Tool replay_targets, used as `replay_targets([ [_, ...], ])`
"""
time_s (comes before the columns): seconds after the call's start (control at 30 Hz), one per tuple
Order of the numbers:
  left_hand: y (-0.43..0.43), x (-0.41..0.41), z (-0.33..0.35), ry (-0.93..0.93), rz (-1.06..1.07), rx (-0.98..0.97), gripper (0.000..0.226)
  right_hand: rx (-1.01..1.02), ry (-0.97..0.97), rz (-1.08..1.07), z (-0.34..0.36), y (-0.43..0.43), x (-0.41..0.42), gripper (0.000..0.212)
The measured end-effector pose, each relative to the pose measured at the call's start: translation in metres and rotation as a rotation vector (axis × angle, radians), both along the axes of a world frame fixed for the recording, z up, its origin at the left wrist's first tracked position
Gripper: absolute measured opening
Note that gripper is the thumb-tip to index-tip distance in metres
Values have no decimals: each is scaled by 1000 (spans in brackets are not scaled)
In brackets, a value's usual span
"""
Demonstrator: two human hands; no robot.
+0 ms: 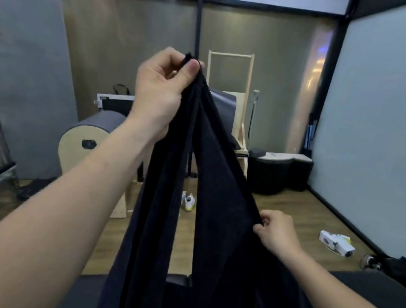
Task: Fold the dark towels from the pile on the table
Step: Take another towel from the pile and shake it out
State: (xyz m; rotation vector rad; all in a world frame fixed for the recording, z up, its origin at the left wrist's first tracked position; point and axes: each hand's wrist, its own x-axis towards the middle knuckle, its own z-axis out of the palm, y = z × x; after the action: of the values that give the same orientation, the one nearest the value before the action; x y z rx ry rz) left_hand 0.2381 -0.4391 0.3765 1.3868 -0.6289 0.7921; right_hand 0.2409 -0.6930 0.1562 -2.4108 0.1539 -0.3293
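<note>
A dark navy towel hangs in the air in front of me, draped in long folds down to the bottom of the view. My left hand is raised high and pinches the towel's top corner between thumb and fingers. My right hand is lower and to the right, pinching the towel's right edge. The towel stretches taut between the two hands. A dark table shows at the lower right, partly hidden by the towel and my arms. No pile of towels shows.
Beyond the towel are a padded barrel, a wooden chair frame, black tubs, white shoes on the wood floor, a white box and dark clothes by the right wall.
</note>
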Motion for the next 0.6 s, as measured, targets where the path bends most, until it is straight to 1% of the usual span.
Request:
replay_targets([
  [0.07, 20, 6, 32, -69, 56, -46, 12, -29, 49, -70, 4, -11, 7, 17],
  [0.17, 50, 18, 63, -82, 125, -30, 16, -47, 51, -143, 3, -26, 15, 19],
  [0.23, 65, 24, 73, -66, 184, -24, 20, 73, 4, -167, 7, -28, 23, 23],
  [0.27, 74, 29, 75, -39, 232, -21, 23, 152, -22, -188, 13, -29, 27, 21],
  [0.3, 85, 33, 74, 6, 291, -29, 26, 192, -72, -205, 24, -32, 33, 18],
  [0.33, 98, 38, 71, 60, 364, -44, 28, 179, -147, -208, 39, -37, 37, 15],
  [0.37, 114, 44, 66, 113, 436, -59, 29, 126, -248, -196, 56, -45, 41, 14],
  [0.43, 147, 50, 56, 195, 523, -121, 30, -29, -506, -131, 97, -58, 40, 22],
  [0.47, 163, 52, 51, 230, 561, -155, 31, -127, -633, -64, 114, -61, 35, 26],
  [0.5, 176, 53, 46, 273, 600, -186, 31, -242, -726, 15, 125, -62, 32, 25],
  [0.53, 188, 55, 42, 293, 627, -215, 32, -387, -759, 80, 129, -63, 30, 22],
  [0.57, 196, 54, 38, 309, 651, -243, 33, -548, -740, 141, 124, -66, 32, 25],
  [0.6, 205, 54, 34, 319, 676, -267, 34, -698, -639, 182, 112, -71, 34, 29],
])
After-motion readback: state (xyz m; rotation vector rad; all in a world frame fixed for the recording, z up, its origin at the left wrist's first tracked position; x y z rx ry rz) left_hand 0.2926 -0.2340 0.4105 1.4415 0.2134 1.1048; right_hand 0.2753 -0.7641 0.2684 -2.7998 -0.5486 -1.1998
